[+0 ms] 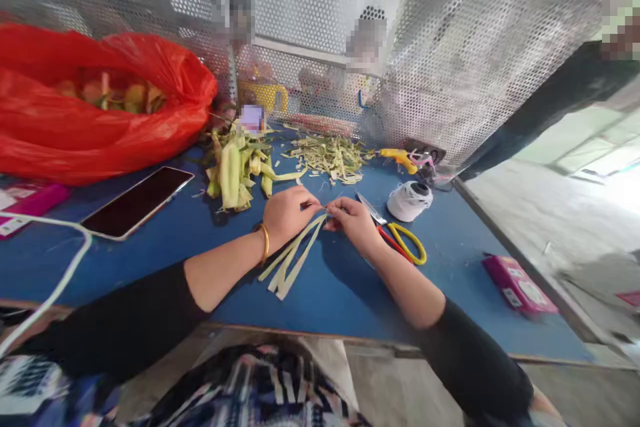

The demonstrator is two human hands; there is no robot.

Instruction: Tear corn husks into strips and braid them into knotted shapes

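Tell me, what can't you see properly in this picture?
All in the head view:
Strip ends: the left hand and right hand pinch the leaf strips, and fingers cover the ends.
Scissors: partly behind the right wrist.
Red bag: folds and blur hide most of what is inside.
White cable: cut off by the left edge.
Things behind the perforated screen: its holes blur them.

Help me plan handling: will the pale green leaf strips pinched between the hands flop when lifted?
Probably floppy: the thin pale green leaf strips splay loosely below the left hand and right hand. Likely light and unlikely to roll, lying flat.
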